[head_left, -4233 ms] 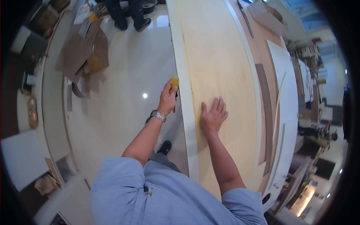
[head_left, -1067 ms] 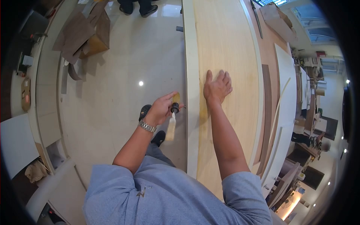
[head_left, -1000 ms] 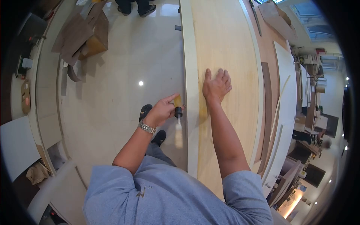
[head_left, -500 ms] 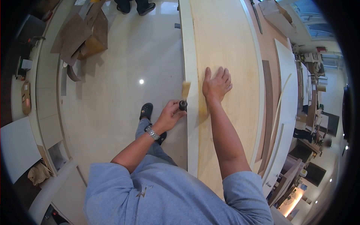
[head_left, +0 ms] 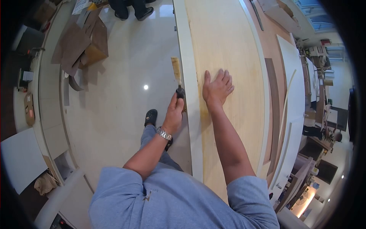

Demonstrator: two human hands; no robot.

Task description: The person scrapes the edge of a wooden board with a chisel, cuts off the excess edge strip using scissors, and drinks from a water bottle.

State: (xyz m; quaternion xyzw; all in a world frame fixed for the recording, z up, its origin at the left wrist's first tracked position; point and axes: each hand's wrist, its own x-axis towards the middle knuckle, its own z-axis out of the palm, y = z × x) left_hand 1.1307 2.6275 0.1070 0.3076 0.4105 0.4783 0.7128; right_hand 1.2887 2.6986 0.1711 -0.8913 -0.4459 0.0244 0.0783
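Note:
My left hand (head_left: 174, 116), with a metal watch at the wrist, is wrapped round the black handle of a flat-bladed scraper (head_left: 175, 68). The blade looks stained yellowish-brown and points away from me, beside the left edge of a long, pale wooden panel (head_left: 228, 42). I cannot tell whether the tool touches that edge. Flat on the panel's top lies my right hand (head_left: 218, 89), fingers spread, holding nothing. A whitish strip (head_left: 193, 95) runs along the panel's left side.
Past the panel's right side are a brown strip (head_left: 271, 95), a white board (head_left: 291, 84) and a thin curved strip (head_left: 286, 100). Brown boxes (head_left: 91, 42) stand on the tiled floor (head_left: 118, 114) at upper left. Another person's shoes (head_left: 145, 14) show at the top.
My left hand has moved forward and turned, its grip now round the handle, and the scraper's blade has swung outward to the left. My right hand stays flat on the panel.

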